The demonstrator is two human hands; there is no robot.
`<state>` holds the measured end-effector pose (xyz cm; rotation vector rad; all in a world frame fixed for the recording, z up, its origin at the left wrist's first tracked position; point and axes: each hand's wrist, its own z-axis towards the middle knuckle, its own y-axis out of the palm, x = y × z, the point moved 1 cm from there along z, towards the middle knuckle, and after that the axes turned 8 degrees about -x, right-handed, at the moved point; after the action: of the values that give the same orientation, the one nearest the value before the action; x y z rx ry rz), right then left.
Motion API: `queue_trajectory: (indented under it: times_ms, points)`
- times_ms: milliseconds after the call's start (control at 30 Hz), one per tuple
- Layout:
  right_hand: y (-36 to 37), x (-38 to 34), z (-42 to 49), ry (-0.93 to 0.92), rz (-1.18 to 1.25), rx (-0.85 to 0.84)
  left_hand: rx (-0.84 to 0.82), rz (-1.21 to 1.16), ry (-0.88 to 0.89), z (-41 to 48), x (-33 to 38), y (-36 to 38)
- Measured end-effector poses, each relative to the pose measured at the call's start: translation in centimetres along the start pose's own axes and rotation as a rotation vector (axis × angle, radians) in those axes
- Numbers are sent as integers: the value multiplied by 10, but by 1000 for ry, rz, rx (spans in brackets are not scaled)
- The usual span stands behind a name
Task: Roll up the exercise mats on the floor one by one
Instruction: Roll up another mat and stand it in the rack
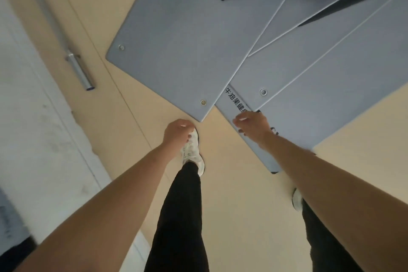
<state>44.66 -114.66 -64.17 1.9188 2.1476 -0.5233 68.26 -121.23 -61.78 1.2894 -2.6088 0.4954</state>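
Head view, steeply downward, standing height

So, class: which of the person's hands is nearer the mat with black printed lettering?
Right. The right hand is over the lettered mat, at its near edge. The left hand is off to its left, above the white shoe.

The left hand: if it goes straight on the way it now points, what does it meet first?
Probably the near corner of the grey mat, the corner with the metal eyelet. The left hand points up-frame toward it, with only bare floor between. How high the hand is above the floor is unclear.
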Motion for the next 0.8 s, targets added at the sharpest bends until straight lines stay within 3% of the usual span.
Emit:
queue_trajectory:
  times_ms: [200, 400, 500, 567, 667, 800]
  points:
    - [83, 10, 135, 142, 184, 20, -17, 400, 135, 113, -37, -49]
    - [131, 19, 244, 254, 424, 44, -48, 467, 130, 205, -63, -51]
    - [152, 20, 282, 333, 637, 140, -67, 492, 183, 230, -68, -54]
    - [163, 20, 293, 349, 743, 207, -66, 519, 213, 237, -68, -59]
    - [170, 21, 287, 277, 879, 145, -9, 535, 238, 239, -68, -66]
    - [158, 6, 249, 154, 978, 84, 23, 824, 365, 217, -56, -66]
